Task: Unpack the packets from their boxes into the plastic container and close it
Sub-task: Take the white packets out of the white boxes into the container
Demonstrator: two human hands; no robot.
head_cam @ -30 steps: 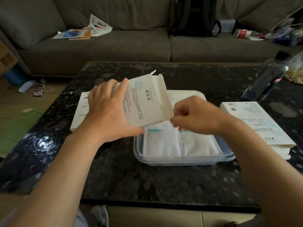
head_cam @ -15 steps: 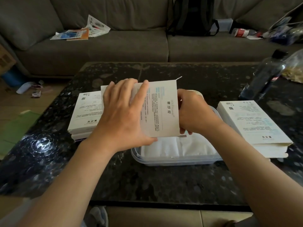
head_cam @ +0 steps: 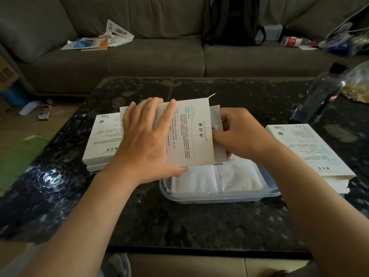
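Note:
My left hand (head_cam: 147, 140) grips a flat white box (head_cam: 189, 132) with printed text, holding it just above the clear plastic container (head_cam: 219, 196). At the box's open right end my right hand (head_cam: 239, 134) pinches white packets (head_cam: 216, 124) that stick out of it. Two white packets (head_cam: 215, 176) lie side by side inside the container. A stack of similar white boxes (head_cam: 103, 136) rests on the table to the left. Another white box (head_cam: 307, 152) lies to the right.
A dark plastic bottle (head_cam: 321, 92) stands at the back right of the black stone table (head_cam: 179, 222), beside a bag of yellowish stuff (head_cam: 357, 84). A grey sofa (head_cam: 159, 56) with papers, a black backpack (head_cam: 233, 21) and clutter runs behind the table.
The box has turned from tilted with its flap open to lying flat, face up, over the container. My right hand moved up to the box's right end and took hold of the packets there.

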